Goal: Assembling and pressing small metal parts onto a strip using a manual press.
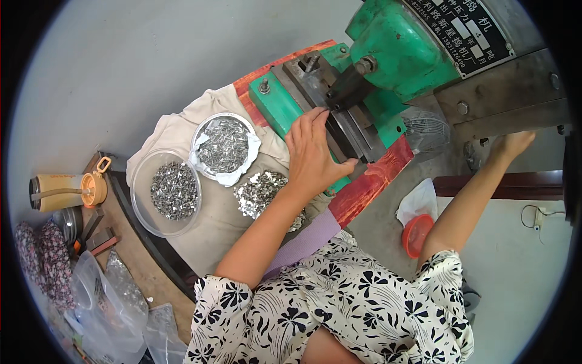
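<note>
My left hand (312,148) rests at the steel die (348,130) on the bed of a green punch press (400,48). Its fingertips touch the die's left edge, and the thumb is spread away toward the near end. No part shows between these fingers. Above the die sits the dark punch holder (351,88). My right arm stretches far out to the right, beneath the press's grey metal side. There my right hand (515,144) is closed, and what it grips, if anything, cannot be made out.
Left of the press, a beige cloth carries a clear tub (136,206) of small metal pieces, a paper-lined bowl (195,136) of shiny pins and a heap of metal bits (260,193). A bottle (60,191) stands far left. A red bowl (418,235) sits lower right.
</note>
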`<action>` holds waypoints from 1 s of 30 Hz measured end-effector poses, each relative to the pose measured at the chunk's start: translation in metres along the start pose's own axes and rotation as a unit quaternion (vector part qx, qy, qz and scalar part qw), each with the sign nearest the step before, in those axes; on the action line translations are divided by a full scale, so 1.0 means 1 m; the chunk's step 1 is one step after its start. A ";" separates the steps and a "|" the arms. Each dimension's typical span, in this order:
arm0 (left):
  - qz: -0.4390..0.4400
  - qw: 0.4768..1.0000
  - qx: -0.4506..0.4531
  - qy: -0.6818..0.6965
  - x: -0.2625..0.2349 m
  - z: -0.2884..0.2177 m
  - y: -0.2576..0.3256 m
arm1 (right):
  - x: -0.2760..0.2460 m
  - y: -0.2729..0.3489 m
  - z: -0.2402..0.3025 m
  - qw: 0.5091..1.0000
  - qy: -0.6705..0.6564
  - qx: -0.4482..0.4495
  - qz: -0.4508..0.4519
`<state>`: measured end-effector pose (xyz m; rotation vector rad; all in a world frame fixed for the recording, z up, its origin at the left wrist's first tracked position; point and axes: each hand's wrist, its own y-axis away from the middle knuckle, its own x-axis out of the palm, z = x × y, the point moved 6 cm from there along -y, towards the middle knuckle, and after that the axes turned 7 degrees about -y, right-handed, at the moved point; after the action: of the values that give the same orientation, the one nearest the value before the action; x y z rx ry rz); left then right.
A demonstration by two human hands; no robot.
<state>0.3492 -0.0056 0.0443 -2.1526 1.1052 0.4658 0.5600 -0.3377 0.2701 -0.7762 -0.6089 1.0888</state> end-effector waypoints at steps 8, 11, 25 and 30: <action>-0.034 0.996 0.043 0.069 0.004 0.016 0.000 | 0.090 0.228 0.008 0.950 0.111 0.011 0.290; -0.005 0.996 0.029 0.088 0.000 0.009 -0.001 | 0.110 0.252 -0.043 0.842 0.110 0.225 0.477; 0.042 0.982 -0.004 0.183 -0.023 0.018 0.040 | 0.082 0.290 0.031 0.849 0.133 0.149 0.490; 0.053 0.978 0.017 0.203 -0.037 0.004 0.058 | 0.085 0.290 0.039 0.823 0.197 0.108 0.521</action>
<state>0.2807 -0.0054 0.0395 -2.2230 1.4415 0.0477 0.4032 -0.1742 0.0658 -1.1241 0.3855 1.8739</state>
